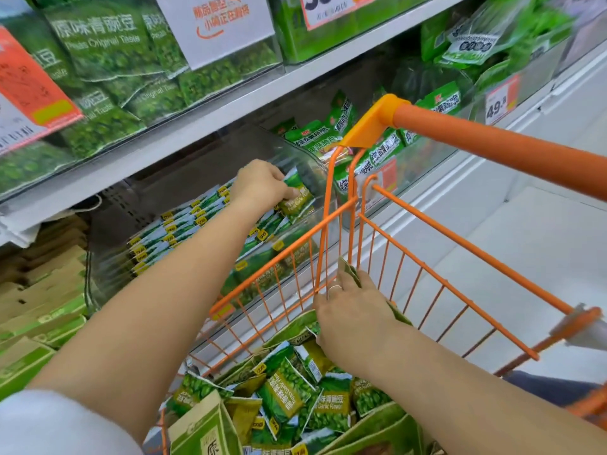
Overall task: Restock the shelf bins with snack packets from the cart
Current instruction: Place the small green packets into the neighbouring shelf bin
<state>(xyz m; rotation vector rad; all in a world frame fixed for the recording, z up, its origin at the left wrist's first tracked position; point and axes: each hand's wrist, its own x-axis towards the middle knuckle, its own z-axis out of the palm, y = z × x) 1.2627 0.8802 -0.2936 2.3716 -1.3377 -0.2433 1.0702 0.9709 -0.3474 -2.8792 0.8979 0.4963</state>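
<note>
Near, right hand (353, 318) in orange cart (427, 267), fingers curled round a green packet (353, 274); far left, left hand (262, 185) pinching snack packet (297, 200) inside clear shelf bin (197, 178).

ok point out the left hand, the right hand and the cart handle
left hand (259, 183), head view, back of the hand
right hand (353, 318), head view, back of the hand
cart handle (492, 146), head view, middle of the orange bar

White shop shelving (210, 126), pale floor (542, 244)

Left hand (261, 187) grips a packet (297, 200) in the bin (108, 257) (right hand (353, 318) holds another).
</note>
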